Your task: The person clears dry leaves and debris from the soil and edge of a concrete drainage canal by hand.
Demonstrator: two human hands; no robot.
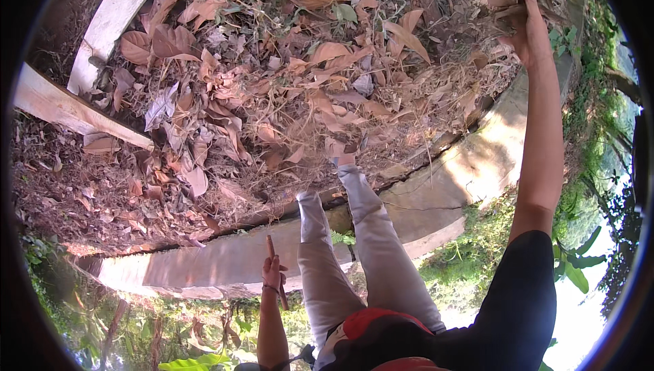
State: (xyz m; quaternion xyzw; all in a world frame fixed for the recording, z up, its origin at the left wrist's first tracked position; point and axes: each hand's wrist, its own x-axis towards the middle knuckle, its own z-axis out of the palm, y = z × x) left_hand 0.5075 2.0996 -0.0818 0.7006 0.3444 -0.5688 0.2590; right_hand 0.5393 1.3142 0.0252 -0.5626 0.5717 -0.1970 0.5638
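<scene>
At the lower left, my left hand point(274, 272) is closed around a brown wooden stick point(270, 245), which pokes out above and below the fist. My right arm stretches far out to the upper right. There my right hand point(530, 37) has its thumb and fingers around a bunch of dry brown leaves point(507, 13), partly hidden by the hand. Brown leaf litter point(266, 98) covers the ground in front of me and lies under and around the right hand.
My legs in light trousers point(392, 255) stand by a low curved concrete kerb point(225, 265). Two pale curved slabs point(112, 23) rise at the upper left. Green plants point(579, 262) grow along the right side and behind the kerb.
</scene>
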